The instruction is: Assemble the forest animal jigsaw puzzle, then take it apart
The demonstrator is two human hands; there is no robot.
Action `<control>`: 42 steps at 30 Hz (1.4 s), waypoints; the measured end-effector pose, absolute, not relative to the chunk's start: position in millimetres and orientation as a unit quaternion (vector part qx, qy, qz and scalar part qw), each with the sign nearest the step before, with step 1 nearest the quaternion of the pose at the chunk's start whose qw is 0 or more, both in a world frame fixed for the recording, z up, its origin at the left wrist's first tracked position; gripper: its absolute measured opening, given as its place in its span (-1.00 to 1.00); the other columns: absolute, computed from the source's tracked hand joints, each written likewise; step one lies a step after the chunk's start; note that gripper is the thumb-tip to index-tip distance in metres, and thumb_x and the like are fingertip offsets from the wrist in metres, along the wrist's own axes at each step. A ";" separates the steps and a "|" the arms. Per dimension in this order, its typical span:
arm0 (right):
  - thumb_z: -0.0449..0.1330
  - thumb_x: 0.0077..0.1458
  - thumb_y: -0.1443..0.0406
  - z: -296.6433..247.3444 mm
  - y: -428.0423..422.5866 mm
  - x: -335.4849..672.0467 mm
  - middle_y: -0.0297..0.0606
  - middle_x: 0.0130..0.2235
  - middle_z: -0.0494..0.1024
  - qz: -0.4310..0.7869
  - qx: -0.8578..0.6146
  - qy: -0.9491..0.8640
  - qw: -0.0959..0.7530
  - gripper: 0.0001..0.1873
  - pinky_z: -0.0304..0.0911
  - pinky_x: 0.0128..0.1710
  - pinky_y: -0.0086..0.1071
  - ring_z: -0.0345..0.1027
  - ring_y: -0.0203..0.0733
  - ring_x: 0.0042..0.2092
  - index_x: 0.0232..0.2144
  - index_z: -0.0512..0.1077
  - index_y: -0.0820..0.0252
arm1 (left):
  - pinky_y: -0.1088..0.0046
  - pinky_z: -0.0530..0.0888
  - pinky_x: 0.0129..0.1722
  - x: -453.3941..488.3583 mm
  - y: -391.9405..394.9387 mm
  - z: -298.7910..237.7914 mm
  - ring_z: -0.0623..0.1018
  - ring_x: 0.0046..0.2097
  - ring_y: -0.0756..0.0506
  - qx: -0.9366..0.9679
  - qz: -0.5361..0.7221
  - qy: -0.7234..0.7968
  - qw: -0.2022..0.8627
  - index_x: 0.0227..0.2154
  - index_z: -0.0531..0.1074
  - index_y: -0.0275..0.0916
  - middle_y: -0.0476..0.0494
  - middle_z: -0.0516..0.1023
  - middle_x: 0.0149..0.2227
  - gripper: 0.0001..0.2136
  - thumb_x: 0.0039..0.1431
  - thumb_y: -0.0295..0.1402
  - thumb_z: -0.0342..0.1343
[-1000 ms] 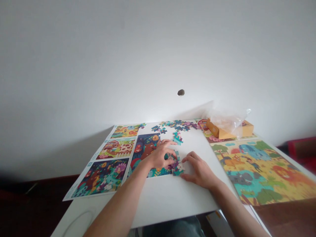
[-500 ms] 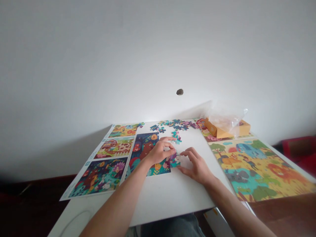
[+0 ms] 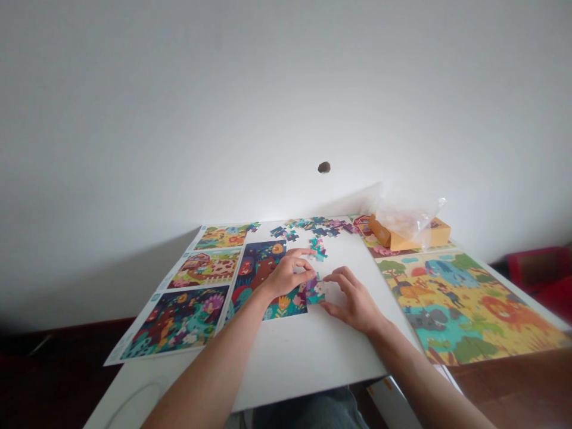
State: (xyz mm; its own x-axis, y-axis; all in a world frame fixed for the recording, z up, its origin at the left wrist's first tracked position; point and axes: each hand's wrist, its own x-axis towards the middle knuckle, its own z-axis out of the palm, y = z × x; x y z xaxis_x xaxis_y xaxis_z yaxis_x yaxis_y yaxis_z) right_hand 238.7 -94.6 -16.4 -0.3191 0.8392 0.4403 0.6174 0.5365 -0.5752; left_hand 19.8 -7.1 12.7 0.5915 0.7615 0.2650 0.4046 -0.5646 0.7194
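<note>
I'm watching through the head camera as the person's left hand (image 3: 288, 277) and right hand (image 3: 351, 302) are working just apart, on either side of a small cluster of jigsaw pieces (image 3: 315, 291) on the white table (image 3: 308, 363). The left hand is curling over the cluster's near side, while the right hand is cupping its other side, with the fingertips reaching in. From here I can't tell whether either hand is gripping a piece firmly or only steadying it.

The cluster is sitting against the right edge of a dark blue jungle-scene puzzle section (image 3: 261, 268), apparently so that its pieces can meet that edge. Just above the hands, a small heap of loose pieces (image 3: 318, 250) is lying within easy reach, and more pieces are scattered in a band (image 3: 317, 225) towards the table's far edge.

To the left, a sheet of printed puzzle pictures (image 3: 179, 322) is lying flat, seemingly placed so that the images stay in view. On the right, a large savanna-animal puzzle (image 3: 469, 307) is occupying the table's corner, well away from the hands. Beyond it, a yellow cardboard box (image 3: 397, 241) is sitting under a clear plastic bag (image 3: 404, 214), out of the working area.
</note>
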 end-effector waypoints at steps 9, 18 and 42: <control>0.35 -0.08 0.19 -13.6 -94.2 239.2 -0.16 -0.05 0.33 0.166 -0.479 -0.803 0.315 -0.58 0.32 -0.03 -0.21 0.36 -0.10 -0.10 -0.12 0.46 0.10 | 0.02 0.10 0.29 8.4 -1.7 4.5 0.27 0.24 -0.24 0.883 0.222 0.354 0.213 -0.38 0.61 -0.08 -0.05 0.40 0.17 -0.84 0.08 -0.45 0.15; 0.36 -0.09 0.18 -17.1 -92.3 239.3 -0.18 -0.08 0.33 0.166 -0.484 -0.802 0.308 -0.61 0.31 -0.03 -0.18 0.34 -0.09 -0.11 -0.16 0.48 0.09 | 0.02 0.06 0.26 6.0 -0.8 0.0 0.22 0.25 -0.27 0.908 0.167 0.330 0.196 -0.38 0.60 -0.04 0.01 0.37 0.20 -0.84 0.00 -0.45 0.21; 0.34 -0.06 0.17 -13.5 -92.6 238.8 -0.18 -0.08 0.34 0.178 -0.492 -0.797 0.300 -0.58 0.31 -0.04 -0.19 0.35 -0.09 -0.11 -0.10 0.46 0.09 | 0.03 0.04 0.26 6.4 -1.3 0.8 0.20 0.26 -0.27 0.922 0.142 0.310 0.183 -0.29 0.58 -0.02 -0.04 0.34 0.21 -0.77 -0.07 -0.41 0.25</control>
State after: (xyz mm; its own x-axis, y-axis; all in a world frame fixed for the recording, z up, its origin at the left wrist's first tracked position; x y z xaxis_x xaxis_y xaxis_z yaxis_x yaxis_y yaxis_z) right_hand 238.8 -92.6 -13.5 -0.3356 0.8918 0.3034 0.6774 0.4522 -0.5801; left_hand 6.4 -1.3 0.8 0.7674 0.6236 0.1491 0.5197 -0.7411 0.4250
